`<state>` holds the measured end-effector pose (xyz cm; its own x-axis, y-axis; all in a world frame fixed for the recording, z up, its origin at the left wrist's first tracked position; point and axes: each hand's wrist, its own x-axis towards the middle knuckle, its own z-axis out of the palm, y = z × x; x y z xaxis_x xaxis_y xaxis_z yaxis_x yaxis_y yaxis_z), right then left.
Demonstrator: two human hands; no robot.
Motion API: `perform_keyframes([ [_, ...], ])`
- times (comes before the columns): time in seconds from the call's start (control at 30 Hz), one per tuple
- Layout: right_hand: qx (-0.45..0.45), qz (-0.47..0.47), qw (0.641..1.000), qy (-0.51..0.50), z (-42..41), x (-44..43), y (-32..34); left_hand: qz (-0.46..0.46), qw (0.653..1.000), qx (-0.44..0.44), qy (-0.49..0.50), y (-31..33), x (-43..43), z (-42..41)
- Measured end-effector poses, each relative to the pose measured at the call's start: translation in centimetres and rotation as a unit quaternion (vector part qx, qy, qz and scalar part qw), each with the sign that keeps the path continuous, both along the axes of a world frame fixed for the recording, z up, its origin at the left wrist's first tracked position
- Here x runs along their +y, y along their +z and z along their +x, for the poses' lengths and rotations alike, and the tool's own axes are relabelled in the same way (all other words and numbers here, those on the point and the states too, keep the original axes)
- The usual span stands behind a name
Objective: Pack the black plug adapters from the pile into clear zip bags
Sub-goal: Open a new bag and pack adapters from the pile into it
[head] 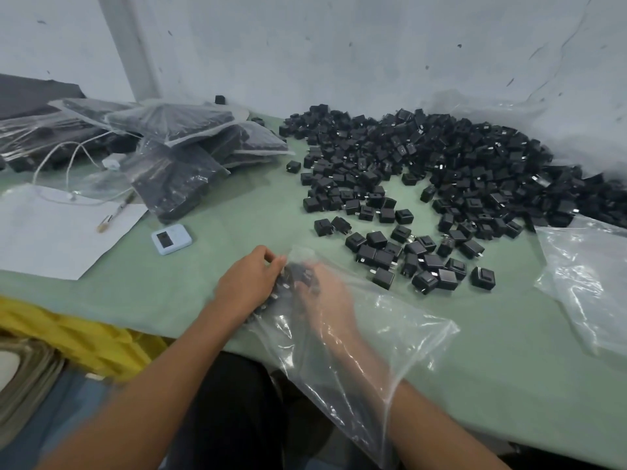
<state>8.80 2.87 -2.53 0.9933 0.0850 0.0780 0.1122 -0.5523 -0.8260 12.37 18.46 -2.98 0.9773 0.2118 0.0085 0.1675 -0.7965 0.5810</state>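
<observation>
Big pile of black plug adapters along the far right of the green tabletop. They're small matte cubes with little metal prongs, and loose ones spill toward the front. Near the front edge there's a crinkly clear zip bag with a few of them bunched at its far end. The left hand has its grip curled round that end from outside. The right hand is shoved inside the bag, and through the plastic I can't tell how its grip is set.

adapters blk | table pale grn | timer lt blue | cloth yellow | paper wht
</observation>
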Motion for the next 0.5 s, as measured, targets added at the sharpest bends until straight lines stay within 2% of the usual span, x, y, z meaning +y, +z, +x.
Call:
perform_keyframes([
  [0.1,0.02,-0.005,1.0,-0.006,-0.3,-0.5,-0.3,0.009,1.0,-0.004,0.003,-0.2,0.1,0.1],
  [0.23,-0.003,-0.074,0.996,0.044,-0.2,-1.0,-0.8,0.014,1.0,-0.005,0.003,-0.3,0.1,0.1],
  [0.5,-0.03,-0.132,0.987,0.086,0.9,-0.9,-0.6,0.016,1.0,-0.005,0.003,-0.3,0.1,0.3],
])
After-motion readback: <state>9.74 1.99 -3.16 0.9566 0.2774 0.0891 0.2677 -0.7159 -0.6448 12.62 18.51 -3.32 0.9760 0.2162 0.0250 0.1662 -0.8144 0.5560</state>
